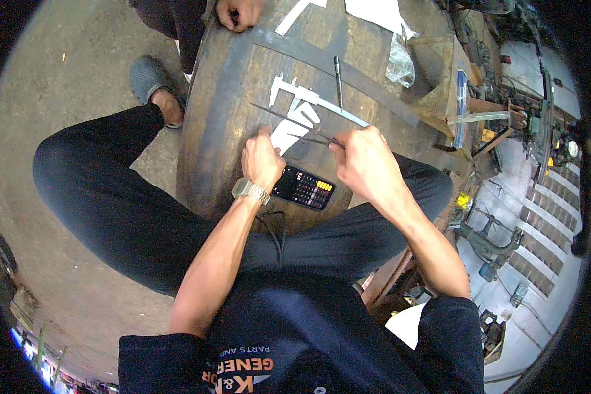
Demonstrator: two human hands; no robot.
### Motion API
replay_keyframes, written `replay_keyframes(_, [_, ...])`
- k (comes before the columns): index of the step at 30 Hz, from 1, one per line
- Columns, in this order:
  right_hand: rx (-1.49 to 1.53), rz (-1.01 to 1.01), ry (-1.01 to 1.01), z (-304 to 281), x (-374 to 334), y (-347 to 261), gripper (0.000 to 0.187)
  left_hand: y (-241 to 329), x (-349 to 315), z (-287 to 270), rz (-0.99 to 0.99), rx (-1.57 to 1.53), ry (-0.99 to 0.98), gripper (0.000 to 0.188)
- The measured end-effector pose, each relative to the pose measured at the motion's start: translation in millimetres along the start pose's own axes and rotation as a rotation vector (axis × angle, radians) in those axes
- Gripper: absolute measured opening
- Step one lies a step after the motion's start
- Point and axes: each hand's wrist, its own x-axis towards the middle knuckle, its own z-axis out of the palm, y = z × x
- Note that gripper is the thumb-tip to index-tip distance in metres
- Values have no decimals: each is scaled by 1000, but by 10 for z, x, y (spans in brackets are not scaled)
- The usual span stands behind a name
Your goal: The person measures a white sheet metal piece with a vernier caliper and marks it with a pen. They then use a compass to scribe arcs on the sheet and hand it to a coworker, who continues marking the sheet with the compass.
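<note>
My left hand (262,161), with a metal watch on the wrist, pinches a white paper cutout (286,135) over the wooden tabletop (230,85). My right hand (364,161) is closed around a pair of dark scissors (316,136). Their long thin blades are spread and point left, reaching across the paper; the handles are hidden in my fingers. Just beyond the paper lies a silver caliper (322,102), its jaws to the left and its bar running toward my right hand. A dark phone (303,187) showing a calculator keypad rests between my hands, nearer to me.
A black pen (338,82) and a long dark metal strip (374,88) lie farther back. White paper (374,12) and a clear plastic bag (400,62) are at the far edge. Another person's hand (240,13) rests at the far left. A metal frame (479,118) stands right.
</note>
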Motion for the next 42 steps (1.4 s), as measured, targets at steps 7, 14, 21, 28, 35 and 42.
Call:
replay_keyframes(7, [-18,0,13,25,-22,-12,15,57,67,-32,18,-49,39,33])
replay_keyframes(14, [-10,25,-31,1,9,-19,15,39,136,21,45,-18,77,38])
replay_keyframes(21, [-6,18,10,-3,7,-50,14,84,136,-5,142,-59,184,37])
replay_keyframes(28, [0,52,-4,-9,41,-51,14,70,81,21,107,-66,58,40])
replay_keyframes(35, [35,31,24,-16,33,-65,14,82,121,-10,24,-17,-59,42])
replay_keyframes(42, [31,37,17,-32,43,-46,15,96,75,-9,20,-61,-20,37])
